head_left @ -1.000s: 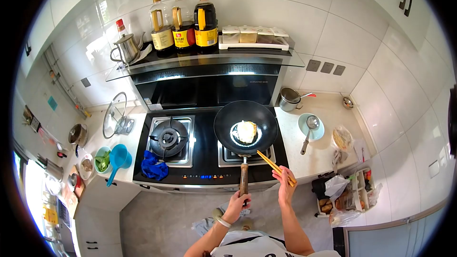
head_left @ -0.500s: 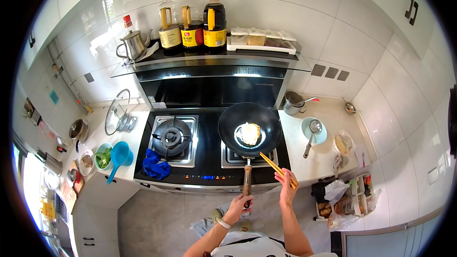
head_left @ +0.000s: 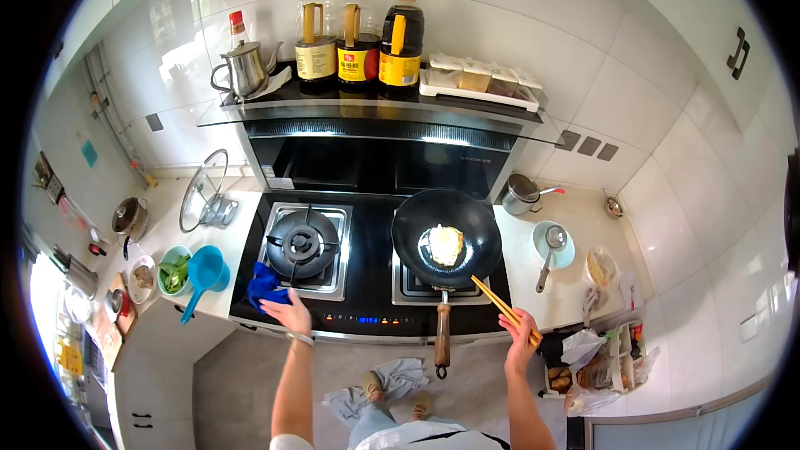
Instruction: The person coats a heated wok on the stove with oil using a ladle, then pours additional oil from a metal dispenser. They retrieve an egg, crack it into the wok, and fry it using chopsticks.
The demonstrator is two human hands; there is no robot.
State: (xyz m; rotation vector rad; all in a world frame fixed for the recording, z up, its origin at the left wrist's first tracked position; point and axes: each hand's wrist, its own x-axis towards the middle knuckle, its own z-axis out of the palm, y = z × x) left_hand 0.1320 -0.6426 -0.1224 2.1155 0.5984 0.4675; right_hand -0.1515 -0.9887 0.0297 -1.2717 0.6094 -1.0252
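Observation:
My left hand (head_left: pixel 288 315) is stretched out over the front left edge of the stove, its fingers apart at the lower side of a crumpled blue cloth (head_left: pixel 268 285). Wooden chopsticks (head_left: pixel 500 304) are in my right hand (head_left: pixel 522 335), their tips near the front rim of the wok. The black wok (head_left: pixel 412 221) sits on the right burner with a fried egg (head_left: pixel 445 245) in it. Its wooden handle (head_left: pixel 442 335) points toward me, with no hand on it.
The left burner (head_left: pixel 302 242) holds no pan. On the left counter are a blue ladle (head_left: pixel 208 269), a bowl of greens (head_left: pixel 174 272) and a glass lid (head_left: pixel 203 192). A bowl with a strainer (head_left: pixel 553 245) and a pot (head_left: pixel 522 193) stand right.
My left hand has let go of the wok handle and moved left to the blue cloth. My right hand still holds the chopsticks. The camera view has shifted a little.

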